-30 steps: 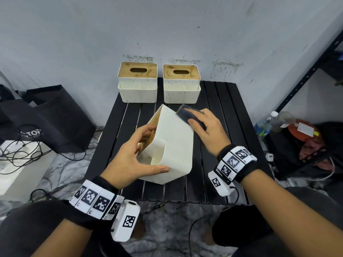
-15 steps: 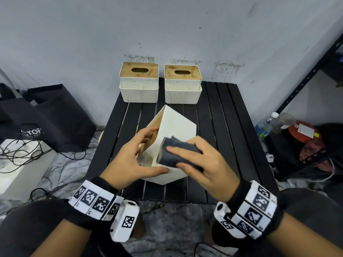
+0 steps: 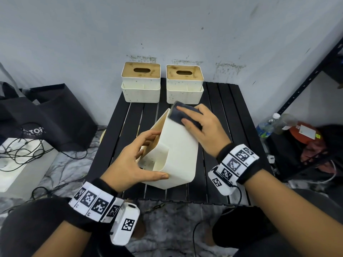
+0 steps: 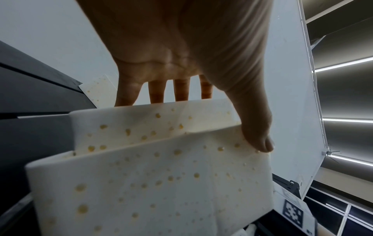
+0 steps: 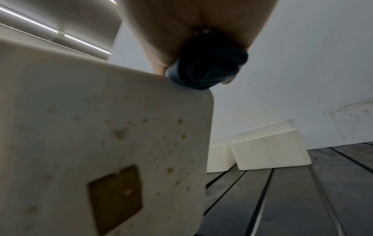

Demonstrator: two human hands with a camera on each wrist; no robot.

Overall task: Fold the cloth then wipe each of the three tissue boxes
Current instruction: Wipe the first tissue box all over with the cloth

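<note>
A cream tissue box with brown spots is tipped on its side in the middle of the black slatted table. My left hand grips its near end, thumb on the pale face and fingers on the wooden lid side. My right hand presses a folded dark cloth onto the box's far upper corner; the cloth bunches under the palm in the right wrist view. Two more tissue boxes, one left and one right, stand upright by the wall.
A black bag and tangled cables lie on the floor at the left. A black shelf frame stands at the right with plastic bottles and clutter beneath it. The wall runs close behind the table.
My right hand slid the cloth from the far corner down the box's face to the near end, then back up to the far corner. The left hand kept its grip.
</note>
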